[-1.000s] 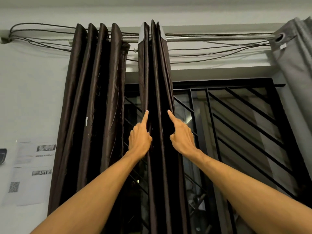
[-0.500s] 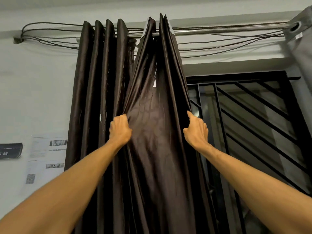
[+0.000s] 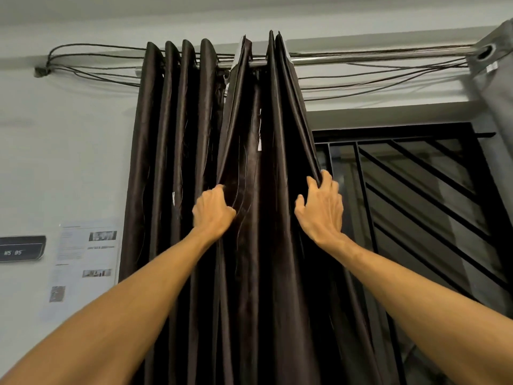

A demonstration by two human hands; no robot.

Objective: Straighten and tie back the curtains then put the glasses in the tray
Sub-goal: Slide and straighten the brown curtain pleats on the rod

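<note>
**Item: dark curtain** [image 3: 266, 259], brown with a satin sheen. It hangs by eyelets from a metal rod [image 3: 374, 60] across the top of the frame and is bunched in upright pleats at centre frame. The left pleats lie close and even. The right group splays apart below the rod.

**Location:** centre of frame, in front of a black window grille [image 3: 433, 207] that shows at right. A grey curtain [image 3: 497, 90] hangs on the same rod at the upper right corner, well apart from the dark one.

**Hands:**
- The left hand [image 3: 213, 215] has its fingers curled into a fold at centre, gripping the cloth.
- The right hand [image 3: 319, 215] has its fingers hooked round the curtain's right edge. Its thumb is spread out over the front of the cloth.

**Handling (a judgement):**
- The cloth looks light, soft and limp, and the glossy face is likely to slip through a loose grip.
- Loose threads trail down the pleats and could snag.
- The best hold is on pleat edges or the side hem at about chest height, gathering the folds inward together — a hard downward pull would load the eyelets and rod.

**Also present:**
- dark cords [image 3: 91, 68] strung along the wall at upper left
- printed sheets [image 3: 86, 262] at lower left
- a black plaque [image 3: 22, 249] at lower left
</note>
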